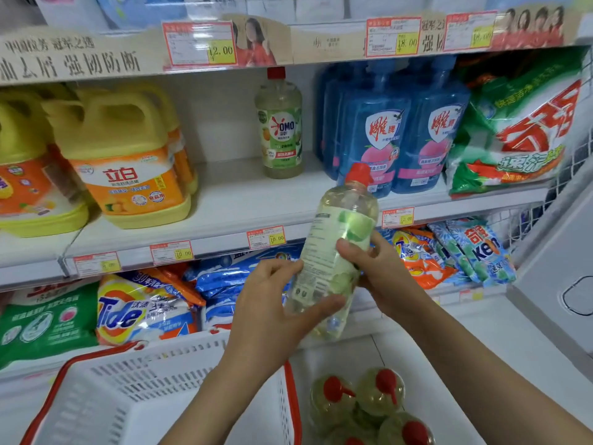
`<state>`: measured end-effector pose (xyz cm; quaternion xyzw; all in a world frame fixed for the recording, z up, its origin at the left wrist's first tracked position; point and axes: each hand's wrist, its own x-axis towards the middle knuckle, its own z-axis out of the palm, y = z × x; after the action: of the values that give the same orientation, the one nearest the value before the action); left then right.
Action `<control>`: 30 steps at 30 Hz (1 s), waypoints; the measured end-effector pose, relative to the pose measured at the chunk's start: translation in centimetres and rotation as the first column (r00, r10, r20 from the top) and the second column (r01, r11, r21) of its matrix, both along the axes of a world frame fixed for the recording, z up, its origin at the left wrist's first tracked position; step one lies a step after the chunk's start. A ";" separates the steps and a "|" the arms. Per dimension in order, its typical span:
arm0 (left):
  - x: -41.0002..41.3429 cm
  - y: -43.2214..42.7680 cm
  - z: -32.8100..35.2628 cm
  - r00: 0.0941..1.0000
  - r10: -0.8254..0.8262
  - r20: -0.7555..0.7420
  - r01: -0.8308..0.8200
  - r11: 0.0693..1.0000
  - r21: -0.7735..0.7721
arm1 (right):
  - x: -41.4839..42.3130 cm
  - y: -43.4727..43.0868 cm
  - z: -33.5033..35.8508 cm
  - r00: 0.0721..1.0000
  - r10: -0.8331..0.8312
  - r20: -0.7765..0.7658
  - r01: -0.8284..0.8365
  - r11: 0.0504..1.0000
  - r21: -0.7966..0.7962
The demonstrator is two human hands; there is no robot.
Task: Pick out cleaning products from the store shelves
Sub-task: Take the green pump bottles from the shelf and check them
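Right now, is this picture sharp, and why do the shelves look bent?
Head view: the wide lens bows the shelf edge; lighting is flat, without hard shadows; the held bottle is fairly sharp, but the price tag print and the bottles at the bottom are soft.

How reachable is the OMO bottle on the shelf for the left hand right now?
Probably not yet: the left hand grips the held bottle together with the right hand. The OMO bottle itself stands alone, nothing in front.

OMO on shelf bottle (279,130), Tide on bag (141,313), 12.00 on price tag (200,43), perhaps Keon on packet (481,252)
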<state>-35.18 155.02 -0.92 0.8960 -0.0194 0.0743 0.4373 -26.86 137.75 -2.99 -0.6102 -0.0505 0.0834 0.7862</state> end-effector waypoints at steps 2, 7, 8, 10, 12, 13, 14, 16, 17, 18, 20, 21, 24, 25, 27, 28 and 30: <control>0.2 -0.7 -0.4 1.000 0.007 -0.023 -0.008 1.000 -0.024 | -0.4 0.6 0.5 0.993 -0.076 0.091 0.089 0.985 -0.148; 0.8 -1.2 -1.7 0.997 0.078 -0.028 -0.083 0.969 -0.231 | -1.9 1.0 1.3 0.971 -0.026 0.236 0.094 0.955 -0.280; 1.0 -0.9 -1.8 0.995 0.095 -0.038 -0.102 0.957 -0.271 | -2.0 0.8 1.5 0.969 0.007 0.245 0.064 0.957 -0.281; 1.3 -0.2 -2.0 0.991 0.117 -0.072 -0.134 0.932 -0.337 | -2.0 0.5 1.8 0.960 0.049 0.275 0.037 0.953 -0.299; 1.7 0.3 -1.8 0.987 0.129 -0.092 -0.155 0.910 -0.386 | -1.7 0.4 2.4 0.936 0.095 0.339 0.030 0.938 -0.346; 1.9 0.6 -1.5 0.987 0.132 -0.094 -0.160 0.898 -0.409 | -1.4 0.4 2.8 0.922 0.132 0.363 0.014 0.928 -0.371; 2.1 1.0 -1.2 0.986 0.134 -0.096 -0.163 0.887 -0.433 | -1.0 0.4 3.4 0.911 0.171 0.375 -0.011 0.920 -0.391; 2.9 2.0 0.0 0.987 0.127 -0.100 -0.160 0.846 -0.509 | 0.5 0.9 5.2 0.901 0.222 0.372 -0.063 0.917 -0.395; 3.6 2.5 0.7 0.986 0.127 -0.106 -0.164 0.810 -0.562 | 1.6 1.3 6.0 0.907 0.223 0.358 -0.076 0.922 -0.380; 4.4 3.1 1.3 0.985 0.134 -0.111 -0.174 0.775 -0.607 | 2.9 1.9 6.7 0.913 0.206 0.351 -0.069 0.929 -0.364; 6.6 4.3 2.7 0.979 0.165 -0.115 -0.200 0.734 -0.649 | 5.9 3.1 7.8 0.917 0.155 0.367 -0.019 0.937 -0.349; 7.8 4.9 3.4 0.977 0.182 -0.110 -0.209 0.725 -0.656 | 7.6 3.8 8.1 0.919 0.134 0.370 0.004 0.937 -0.349; 12.0 6.9 4.4 0.966 0.254 -0.047 -0.222 0.722 -0.655 | 12.6 5.9 8.2 0.937 0.053 0.346 0.080 0.929 -0.361; 13.3 7.6 4.4 0.959 0.284 -0.012 -0.226 0.735 -0.640 | 14.1 6.5 8.0 0.938 0.020 0.345 0.117 0.921 -0.371; 15.8 8.9 4.4 0.939 0.338 0.071 -0.237 0.780 -0.579 | 16.9 7.6 7.3 0.930 -0.042 0.365 0.193 0.901 -0.389; 17.0 9.6 4.2 0.930 0.354 0.100 -0.245 0.798 -0.550 | 18.2 8.0 7.0 0.924 -0.068 0.375 0.224 0.892 -0.391; 19.2 10.6 3.9 0.928 0.354 0.119 -0.237 0.804 -0.545 | 20.3 8.7 6.1 0.908 -0.114 0.402 0.273 0.891 -0.363</control>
<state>-15.98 165.58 2.97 0.7221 0.0950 0.2407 0.6416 -6.61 146.45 3.10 -0.7681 -0.1170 -0.1045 0.6208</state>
